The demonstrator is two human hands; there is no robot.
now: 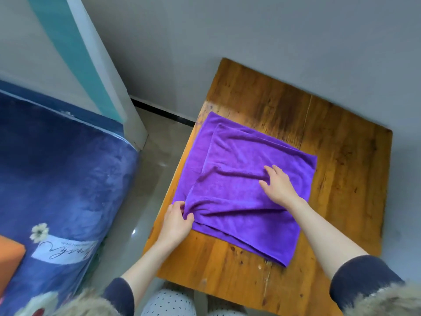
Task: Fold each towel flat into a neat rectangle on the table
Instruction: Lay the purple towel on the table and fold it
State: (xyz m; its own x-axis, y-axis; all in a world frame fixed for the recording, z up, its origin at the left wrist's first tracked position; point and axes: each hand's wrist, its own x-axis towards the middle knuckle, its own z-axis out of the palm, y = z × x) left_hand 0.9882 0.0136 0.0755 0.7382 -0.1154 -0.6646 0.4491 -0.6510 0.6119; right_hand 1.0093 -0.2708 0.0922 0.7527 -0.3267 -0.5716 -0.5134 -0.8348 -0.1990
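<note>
A purple towel (239, 179) lies folded over itself on the wooden table (341, 156), its upper layer set a little inside the lower one and still wrinkled. My left hand (177, 218) pinches the towel's near-left corner at the table's left edge. My right hand (279, 184) rests flat on the middle of the towel with straight, spread fingers, pressing the cloth down.
A grey wall stands just behind the table. To the left is a bed with a dark blue flowered blanket (57, 190), with an orange object (9, 258) on it. Shiny grey floor (141, 179) runs between bed and table.
</note>
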